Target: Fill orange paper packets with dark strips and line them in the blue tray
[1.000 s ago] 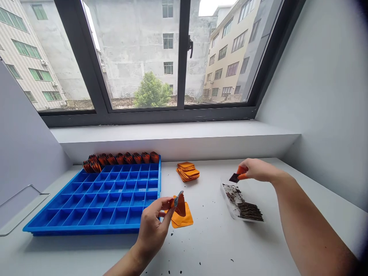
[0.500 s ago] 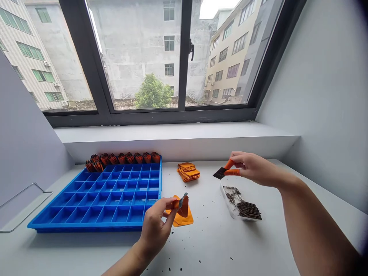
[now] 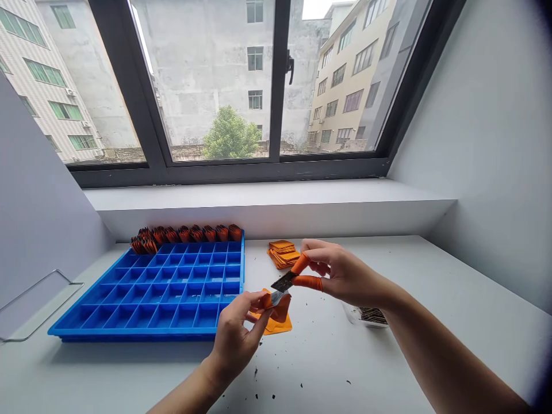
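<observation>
So we've got our left hand point(image 3: 237, 330) up over the counter point(image 3: 319, 368), fingers point(image 3: 260, 326) pinched tight on one side of a small orange pouch point(image 3: 283, 310). The silvery inside shows at its mouth, which gapes upward and a bit to the right. We can't really tell the pouch's long axis, it's too foreshortened.

Our right hand point(image 3: 342, 276) comes in from the other side wearing orange finger cots point(image 3: 308, 282), thumb and index closed on one end of a thin dark wafer point(image 3: 282, 281). That wafer sits tilted right above the pouch mouth, its longer visible line slanting from our right fingertips down to the left, with the free end aimed left. Can't tell if it's touching the lining.

Just beneath the pouch, flat orange pouches point(image 3: 279, 326) lie on the counter, and a stack of orange pouches point(image 3: 282, 255) sits farther back. Left of that is our blue compartment tray point(image 3: 146, 332), with orange-and-black packets point(image 3: 196, 233) bunched upright along its far edge. Partly behind our right forearm there's a clear plastic container point(image 3: 354, 315) with more dark wafers point(image 3: 374, 316) lined up in it. Dark crumbs point(image 3: 273, 397) dot the counter near us.
</observation>
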Tool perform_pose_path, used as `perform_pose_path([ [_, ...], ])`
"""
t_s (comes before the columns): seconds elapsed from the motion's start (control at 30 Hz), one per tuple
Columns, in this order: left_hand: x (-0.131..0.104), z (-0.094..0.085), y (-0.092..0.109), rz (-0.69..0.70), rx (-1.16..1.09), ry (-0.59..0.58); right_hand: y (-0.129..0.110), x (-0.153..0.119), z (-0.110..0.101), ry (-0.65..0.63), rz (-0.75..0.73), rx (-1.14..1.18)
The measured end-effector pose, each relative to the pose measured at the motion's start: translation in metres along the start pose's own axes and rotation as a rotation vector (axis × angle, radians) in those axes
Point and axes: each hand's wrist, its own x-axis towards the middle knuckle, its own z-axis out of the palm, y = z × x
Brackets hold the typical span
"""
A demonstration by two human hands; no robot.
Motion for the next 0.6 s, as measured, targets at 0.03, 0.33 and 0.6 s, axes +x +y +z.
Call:
perform_pose_path([
  [0.03,0.0002,-0.0002,0.0003,-0.005,-0.004,0.002,0.0009,0.0002,0.0007,-0.011,0.008,-0.004],
  [0.33,0.0023,-0.0031,0.0042,0.015,0.003,0.032,0.001,0.0002,0.001,-0.072,0.037,-0.046],
  [0.6,0.0044,-0.0056,0.0077,0.039,0.001,0.017,0.0062,-0.0006,-0.0019,-0.113,0.05,-0.035],
])
